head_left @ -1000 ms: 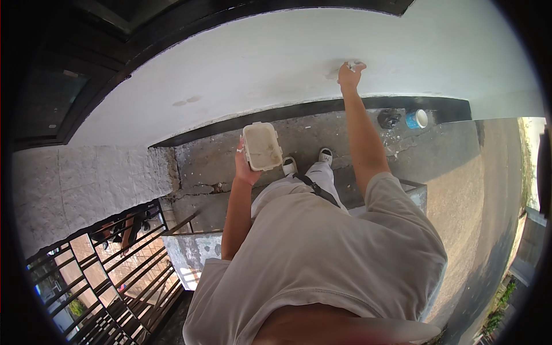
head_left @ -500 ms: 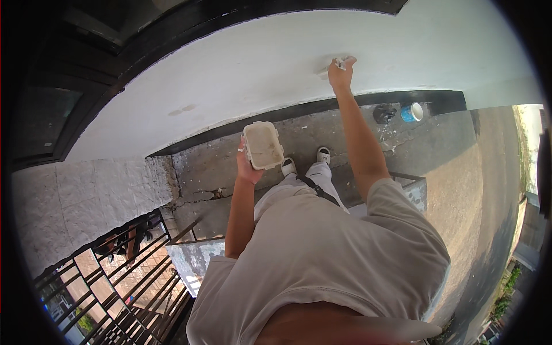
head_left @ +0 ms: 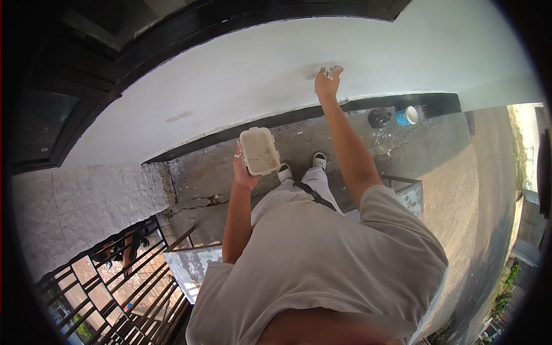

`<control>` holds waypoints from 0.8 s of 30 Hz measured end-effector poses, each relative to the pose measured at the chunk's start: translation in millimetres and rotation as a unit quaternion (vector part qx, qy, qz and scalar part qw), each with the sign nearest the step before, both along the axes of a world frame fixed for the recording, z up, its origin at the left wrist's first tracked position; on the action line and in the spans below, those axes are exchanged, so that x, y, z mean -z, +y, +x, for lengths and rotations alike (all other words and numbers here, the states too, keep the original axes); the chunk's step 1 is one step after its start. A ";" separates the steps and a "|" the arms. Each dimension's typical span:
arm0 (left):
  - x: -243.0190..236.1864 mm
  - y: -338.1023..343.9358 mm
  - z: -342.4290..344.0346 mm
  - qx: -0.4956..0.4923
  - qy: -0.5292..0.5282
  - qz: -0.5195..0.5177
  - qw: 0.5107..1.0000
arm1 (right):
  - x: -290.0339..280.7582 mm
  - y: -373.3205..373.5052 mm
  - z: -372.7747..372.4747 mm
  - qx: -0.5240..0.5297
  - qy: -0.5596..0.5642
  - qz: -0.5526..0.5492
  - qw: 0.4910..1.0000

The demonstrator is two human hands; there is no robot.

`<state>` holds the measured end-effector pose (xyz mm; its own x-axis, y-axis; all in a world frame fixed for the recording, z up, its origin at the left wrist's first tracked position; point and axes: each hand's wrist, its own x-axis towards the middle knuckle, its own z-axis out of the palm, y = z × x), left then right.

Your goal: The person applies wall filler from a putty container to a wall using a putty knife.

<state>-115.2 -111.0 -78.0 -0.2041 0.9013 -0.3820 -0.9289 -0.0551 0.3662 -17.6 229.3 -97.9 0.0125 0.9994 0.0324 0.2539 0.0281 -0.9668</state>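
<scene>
right hand (head_left: 326,83) was raised against the white wall (head_left: 241,75), fingers closed around a small pale tool (head_left: 328,71) whose tip touched the plaster; what kind of tool could not be told. arm fully stretched from the shoulder.

left hand (head_left: 244,172) was held at chest height, fingers wrapped under and along the side of a rectangular tub (head_left: 260,151), open top facing up, inside smeared with pale paste. tub sat well apart from the wall, above the feet.

below: grey concrete floor (head_left: 345,132) spattered white, a black band (head_left: 287,118) running along the wall's base. a blue-and-white can (head_left: 407,115) lay on its side near that band, a dark lump (head_left: 379,118) just beside it. black metal railing (head_left: 115,276) at lower left, tiled wall (head_left: 75,201) next to it.
</scene>
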 end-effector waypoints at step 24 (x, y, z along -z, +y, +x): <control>1.9 -8.6 -7.2 -0.028 -0.030 -0.062 0.997 | 34.9 -70.2 -0.8 -0.035 -0.137 0.025 0.990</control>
<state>-122.4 -119.5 -79.9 -0.2254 0.8343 -0.5031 -0.9463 -0.0647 0.3167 -18.3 159.2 -132.8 -0.0719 0.9947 0.0739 0.5024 0.1001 -0.8588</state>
